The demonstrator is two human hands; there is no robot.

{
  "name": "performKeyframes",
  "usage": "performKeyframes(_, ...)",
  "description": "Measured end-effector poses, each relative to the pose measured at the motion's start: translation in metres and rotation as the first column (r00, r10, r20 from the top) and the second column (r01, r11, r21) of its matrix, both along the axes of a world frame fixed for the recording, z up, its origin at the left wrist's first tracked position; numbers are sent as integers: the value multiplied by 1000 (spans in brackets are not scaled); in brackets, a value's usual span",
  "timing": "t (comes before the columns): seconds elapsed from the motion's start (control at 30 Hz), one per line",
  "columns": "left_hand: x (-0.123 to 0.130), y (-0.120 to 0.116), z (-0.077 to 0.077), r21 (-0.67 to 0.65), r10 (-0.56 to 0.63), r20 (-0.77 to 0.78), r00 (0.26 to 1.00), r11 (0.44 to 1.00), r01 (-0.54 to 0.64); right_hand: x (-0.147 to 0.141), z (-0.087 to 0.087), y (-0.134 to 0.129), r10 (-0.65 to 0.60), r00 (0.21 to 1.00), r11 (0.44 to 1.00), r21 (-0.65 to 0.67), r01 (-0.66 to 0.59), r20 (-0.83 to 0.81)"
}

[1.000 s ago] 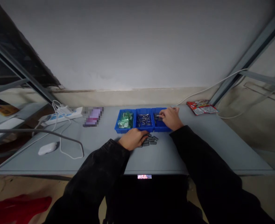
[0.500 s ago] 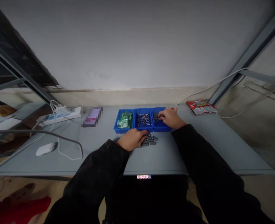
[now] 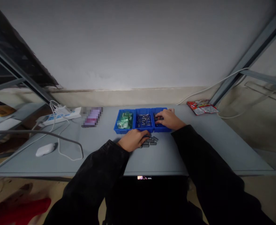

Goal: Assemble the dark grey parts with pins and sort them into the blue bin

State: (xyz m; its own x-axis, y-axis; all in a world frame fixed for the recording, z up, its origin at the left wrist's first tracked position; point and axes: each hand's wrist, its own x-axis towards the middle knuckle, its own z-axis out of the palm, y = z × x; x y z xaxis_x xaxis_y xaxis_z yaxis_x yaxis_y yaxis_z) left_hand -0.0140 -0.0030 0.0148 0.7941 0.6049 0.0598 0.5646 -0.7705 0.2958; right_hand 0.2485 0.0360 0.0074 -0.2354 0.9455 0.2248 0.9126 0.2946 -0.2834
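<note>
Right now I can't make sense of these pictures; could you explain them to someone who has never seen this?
There is no robot: these are a person's bare hands, seen by one camera worn on the head, looking forward and down. On the grey table stand three blue bins in a row, holding green packets, thin metal pins and dark pieces. The right hand reaches into the right bin; the left hand rests beside small dark cylinders. Whether either grips anything is hard to tell. A white power strip lies left, a red packet right.
</note>
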Motion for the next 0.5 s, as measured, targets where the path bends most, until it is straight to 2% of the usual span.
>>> performKeyframes(0.23, 0, 1, -2, -2, -5, 8, 1000, 1000, 5, -3, 12, 4, 205, 977, 974, -89, -209, -53)
performKeyframes(0.4, -1, 1, -4, 1, -13, 32, 999, 1000, 13, -11, 15, 4, 200, 980, 973, -123, -196, 16)
performKeyframes(0.5, -1, 1, -4, 0, -33, 67, 997, 999, 33, -14, 14, 2, 140, 986, 989, -59, -135, 87)
